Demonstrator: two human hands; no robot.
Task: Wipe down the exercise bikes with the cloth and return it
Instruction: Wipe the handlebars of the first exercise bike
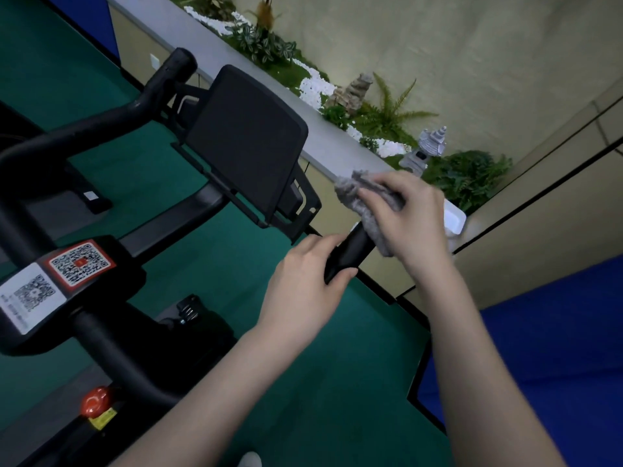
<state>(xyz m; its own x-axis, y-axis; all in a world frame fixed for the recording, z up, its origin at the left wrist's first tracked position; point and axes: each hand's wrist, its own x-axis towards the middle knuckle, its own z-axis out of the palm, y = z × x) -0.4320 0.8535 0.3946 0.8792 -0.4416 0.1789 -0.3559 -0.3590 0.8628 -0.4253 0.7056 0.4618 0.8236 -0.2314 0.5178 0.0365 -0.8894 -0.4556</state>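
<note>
A black exercise bike fills the left of the head view, with a dark screen and curved handlebars. My left hand grips the right handlebar grip from below its end. My right hand holds a grey cloth wrapped over the tip of that same grip, fingers curled round cloth and bar. The left handlebar end sticks up at the upper left, untouched.
QR-code stickers sit on the bike's stem; a red knob lies lower down. Green floor runs under the bike, a blue mat lies to the right. Behind is a grey ledge with plants, white pebbles and a stone lantern.
</note>
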